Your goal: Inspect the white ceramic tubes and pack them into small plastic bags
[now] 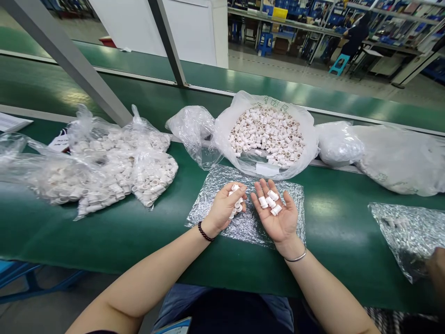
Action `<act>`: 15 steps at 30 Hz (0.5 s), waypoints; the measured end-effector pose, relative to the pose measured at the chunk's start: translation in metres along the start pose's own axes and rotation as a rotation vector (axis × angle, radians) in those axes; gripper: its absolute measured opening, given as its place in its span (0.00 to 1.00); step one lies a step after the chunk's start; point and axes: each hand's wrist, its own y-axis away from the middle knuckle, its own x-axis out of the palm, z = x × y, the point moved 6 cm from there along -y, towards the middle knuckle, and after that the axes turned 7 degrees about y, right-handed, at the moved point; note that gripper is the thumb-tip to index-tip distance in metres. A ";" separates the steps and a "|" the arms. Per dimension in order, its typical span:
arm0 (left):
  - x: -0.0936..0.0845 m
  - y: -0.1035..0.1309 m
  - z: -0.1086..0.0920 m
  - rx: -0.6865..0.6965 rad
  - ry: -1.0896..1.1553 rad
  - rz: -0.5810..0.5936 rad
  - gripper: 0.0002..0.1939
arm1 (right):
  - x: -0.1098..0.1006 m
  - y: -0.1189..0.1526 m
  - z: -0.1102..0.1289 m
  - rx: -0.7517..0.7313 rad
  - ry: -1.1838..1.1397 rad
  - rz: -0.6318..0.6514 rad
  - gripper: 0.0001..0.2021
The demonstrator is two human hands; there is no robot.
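Observation:
My left hand [225, 204] is closed around several short white plastic pipe fittings [238, 207], which show between thumb and fingers. Beside it, my right hand [278, 218] is turned palm up with its fingers stretched out. Several of the same white fittings [270, 199] lie in that palm and along the fingers. Both hands are over a crinkled clear plastic sheet [205, 199] spread on the green tabletop [333, 246]. Just beyond them sits a wide-open plastic bag [309, 134] filled with a heap of loose fittings [269, 132]. A white paper slip [267, 170] is at its near edge.
Bags of fittings [114, 171] are piled at the left. A crumpled bag [194, 130] and white bags [399, 157] flank the open one. At far right, another person's hand [437, 266] touches a second plastic sheet [410, 232]. A grey metal post [76, 65] slants at upper left.

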 end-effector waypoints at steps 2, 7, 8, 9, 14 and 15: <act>0.000 0.000 0.001 0.003 -0.006 0.000 0.20 | 0.000 0.000 0.000 0.002 0.000 0.001 0.17; 0.000 0.000 0.001 0.005 -0.004 0.015 0.20 | -0.004 -0.002 0.001 -0.018 -0.027 -0.028 0.16; 0.000 0.000 0.001 0.005 -0.005 0.014 0.20 | -0.005 -0.003 0.001 -0.027 -0.031 -0.036 0.16; -0.001 0.000 0.001 0.006 -0.007 0.010 0.20 | -0.006 -0.003 0.002 -0.032 -0.036 -0.050 0.15; -0.001 0.000 0.001 -0.005 -0.014 -0.002 0.20 | -0.016 -0.008 0.005 -0.022 -0.042 -0.182 0.10; -0.002 -0.001 0.001 -0.008 -0.007 -0.007 0.20 | -0.017 -0.010 0.007 -0.026 -0.024 -0.194 0.08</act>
